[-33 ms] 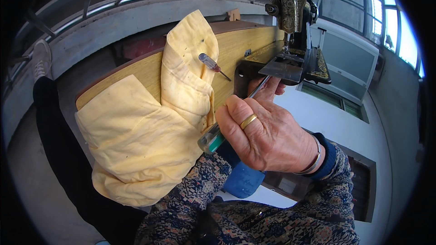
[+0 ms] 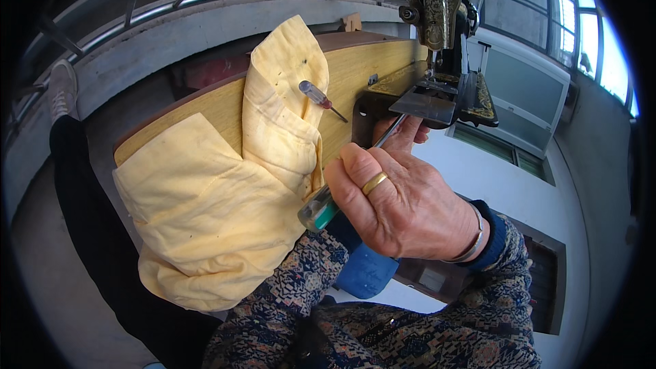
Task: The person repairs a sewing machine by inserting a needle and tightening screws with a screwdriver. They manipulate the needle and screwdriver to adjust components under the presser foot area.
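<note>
Here, the right hand [image 2: 417, 212] has its grip wrapped firmly round a green screwdriver [image 2: 319, 213], the butt of the clear handle jutting out at the lower left. The shaft slants up and to the right toward the plate [image 2: 424, 106] of the sewing machine [image 2: 437, 10]; its tip is out of sight there. A few fingertips [image 2: 410, 128] show just below the plate, though whose hand they belong to is unclear. The left sleeve [image 2: 294, 280] runs up behind the right hand, so the left hand's grip cannot be told. A ring [image 2: 374, 183] and a bracelet [image 2: 471, 242] are on the right hand and wrist. Left of the machine, a yellow cloth [image 2: 198, 198] lies bunched partly over the desk [image 2: 359, 68], with a red screwdriver [image 2: 314, 93] resting on it, tip pointing toward the machine's side.
</note>
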`<state>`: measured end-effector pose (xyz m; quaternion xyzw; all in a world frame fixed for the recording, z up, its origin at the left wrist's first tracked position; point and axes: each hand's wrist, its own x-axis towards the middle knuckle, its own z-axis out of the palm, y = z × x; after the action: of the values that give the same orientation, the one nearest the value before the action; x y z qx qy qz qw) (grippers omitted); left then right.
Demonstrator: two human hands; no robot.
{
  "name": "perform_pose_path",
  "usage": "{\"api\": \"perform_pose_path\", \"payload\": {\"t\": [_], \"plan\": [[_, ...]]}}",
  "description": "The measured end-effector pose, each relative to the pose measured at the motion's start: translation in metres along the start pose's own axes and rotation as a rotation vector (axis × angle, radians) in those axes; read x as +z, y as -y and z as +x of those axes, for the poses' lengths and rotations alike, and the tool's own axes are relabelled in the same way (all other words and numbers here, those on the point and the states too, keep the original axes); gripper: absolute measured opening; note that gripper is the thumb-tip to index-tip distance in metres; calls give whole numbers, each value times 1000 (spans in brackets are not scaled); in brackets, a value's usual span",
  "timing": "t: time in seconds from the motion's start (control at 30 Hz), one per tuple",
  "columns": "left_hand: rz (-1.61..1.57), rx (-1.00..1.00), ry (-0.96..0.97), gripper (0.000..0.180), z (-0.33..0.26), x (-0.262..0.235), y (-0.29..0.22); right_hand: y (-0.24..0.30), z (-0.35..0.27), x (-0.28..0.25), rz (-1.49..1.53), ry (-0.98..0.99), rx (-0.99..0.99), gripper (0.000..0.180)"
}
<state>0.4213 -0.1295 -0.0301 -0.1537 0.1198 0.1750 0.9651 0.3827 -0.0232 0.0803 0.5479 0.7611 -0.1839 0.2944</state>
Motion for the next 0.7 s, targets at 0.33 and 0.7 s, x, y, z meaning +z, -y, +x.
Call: {"api": "perform_pose_path", "payload": {"t": [0.33, 0.7], "plan": [[2, -3, -6, 23, -9, 0, -2, -1, 1, -1, 5, 12, -10, 49], [6, -4, -12, 23, -11, -1, -3, -1, -1, -2, 20, -2, 4, 49]]}}
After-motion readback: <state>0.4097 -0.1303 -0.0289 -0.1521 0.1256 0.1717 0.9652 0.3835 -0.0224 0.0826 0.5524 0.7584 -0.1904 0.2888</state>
